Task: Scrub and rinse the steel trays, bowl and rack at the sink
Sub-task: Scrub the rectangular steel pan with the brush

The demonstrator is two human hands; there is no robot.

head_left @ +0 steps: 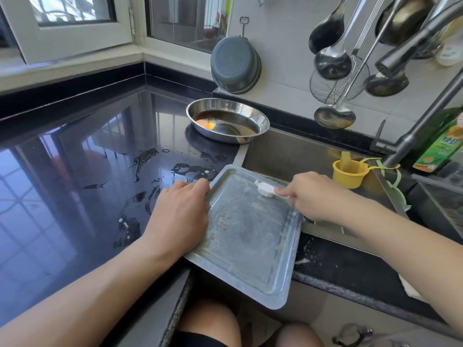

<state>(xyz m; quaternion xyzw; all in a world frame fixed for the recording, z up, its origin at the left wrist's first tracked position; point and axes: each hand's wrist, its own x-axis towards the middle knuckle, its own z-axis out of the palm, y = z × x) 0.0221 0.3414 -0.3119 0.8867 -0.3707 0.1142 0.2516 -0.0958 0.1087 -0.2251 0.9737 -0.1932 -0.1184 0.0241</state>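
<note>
The step in hand appears to be the scrubbing of one tray. A flat rectangular steel tray with rounded corners and a soapy, smeared face [250, 229] lies tilted across the near left corner of the steel sink [295, 151], its far end over the basin and its near end jutting past the counter edge toward the person's knees. The left hand [180, 211] grips the tray's left rim, fingers curled over the edge, and steadies it. The right hand [318, 196] pinches the handle of a small white scrubbing brush [265, 189], whose head rests on the tray's far right part, close to the sink's near edge.

Beyond the sink's far left corner, on the glossy black stone counter [75, 171], sits a shallow round steel bowl holding dark liquid and an orange-yellow scrap [228, 122]; it looks unwashed. A yellow plastic cup-shaped strainer [349, 172] hangs at the sink's right side, below the grey steel tap [413, 136]. No water is seen running.

Much of the tray's face carries film, thicker along its left side and near end. The next move likely calls for firm brush strokes down those parts while the left hand keeps the tray from sliding off the sink's lip, then a rinse under the tap.
</note>
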